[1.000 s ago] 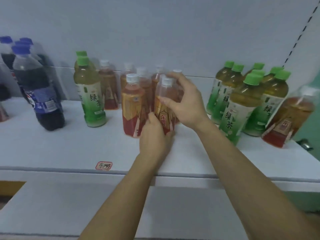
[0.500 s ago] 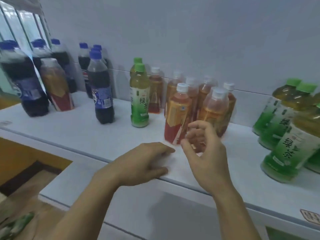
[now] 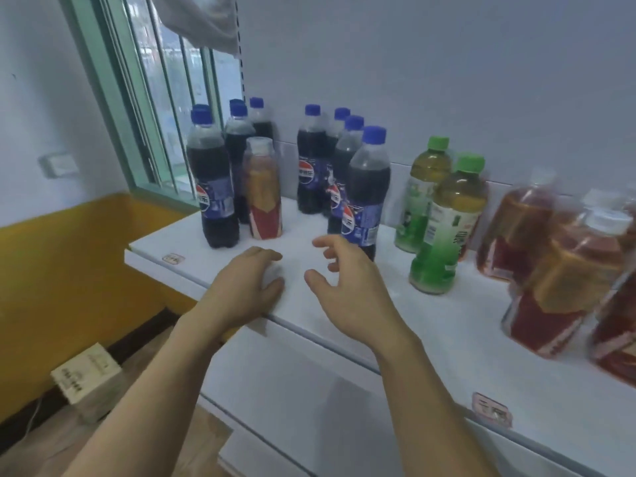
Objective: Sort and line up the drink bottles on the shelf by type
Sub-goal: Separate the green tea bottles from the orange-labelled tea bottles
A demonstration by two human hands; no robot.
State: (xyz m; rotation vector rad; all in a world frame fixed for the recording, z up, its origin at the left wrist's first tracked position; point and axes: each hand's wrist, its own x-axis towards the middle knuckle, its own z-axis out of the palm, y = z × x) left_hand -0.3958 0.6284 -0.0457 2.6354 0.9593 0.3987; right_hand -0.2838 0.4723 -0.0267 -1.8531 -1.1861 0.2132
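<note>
While both empty hands, left [image 3: 246, 287] and right [image 3: 347, 287], hover slack-fingered, the lone red tea bottle [image 3: 263, 196] stands beyond them.

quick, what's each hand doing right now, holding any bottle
Left hand: open, holding nothing, resting on the shelf edge.
Right hand: open, fingers loosely spread, holding no bottle.

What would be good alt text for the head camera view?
Two bare hands, left hand and right hand, hover empty at the front edge of a white shelf. One red tea bottle stands among the cola bottles; green tea bottles stand further right.
</note>
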